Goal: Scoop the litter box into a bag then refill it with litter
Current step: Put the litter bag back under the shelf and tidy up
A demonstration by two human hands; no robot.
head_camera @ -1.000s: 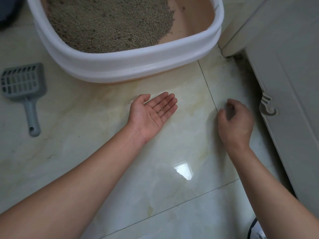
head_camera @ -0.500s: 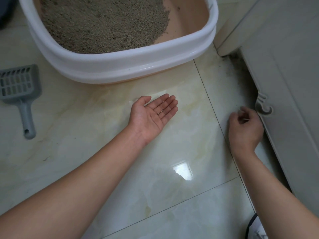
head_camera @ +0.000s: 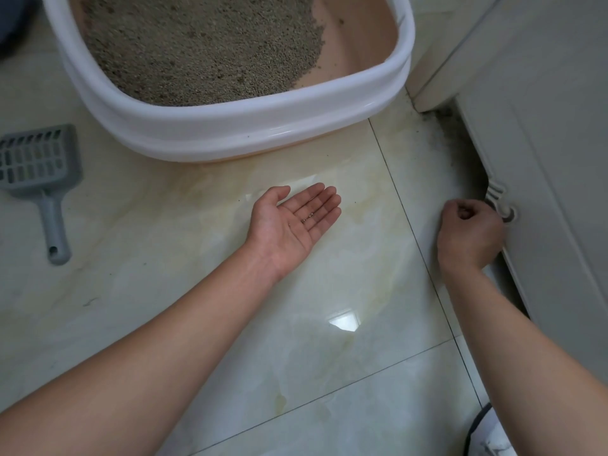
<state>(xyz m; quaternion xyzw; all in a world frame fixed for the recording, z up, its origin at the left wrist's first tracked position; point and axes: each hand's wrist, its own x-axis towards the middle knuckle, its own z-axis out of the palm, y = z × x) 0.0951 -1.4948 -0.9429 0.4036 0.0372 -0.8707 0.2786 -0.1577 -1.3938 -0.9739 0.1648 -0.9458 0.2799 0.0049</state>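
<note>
The white-rimmed litter box [head_camera: 237,126] with a pink inside stands at the top, holding grey-brown litter [head_camera: 204,47] heaped toward its left. A grey slotted scoop [head_camera: 39,172] lies on the floor at the left, handle toward me. My left hand [head_camera: 296,222] rests palm up on the tiles below the box, fingers apart, with a few litter grains on the fingers. My right hand [head_camera: 467,232] is curled with fingertips pinched together, low at the foot of the white cabinet [head_camera: 543,159] on the right; what it pinches is too small to see.
Glossy cream floor tiles [head_camera: 312,340] run under everything, with a few stray grains near the box. Dark dirt lies in the gap [head_camera: 457,139] along the cabinet's base. A dark object [head_camera: 13,24] sits at the top left corner, and a white-and-black item [head_camera: 490,436] at the bottom right.
My right hand has moved right, from the tile seam to the cabinet's foot, staying curled. My left hand stays palm up in place. The view has shifted slightly.
</note>
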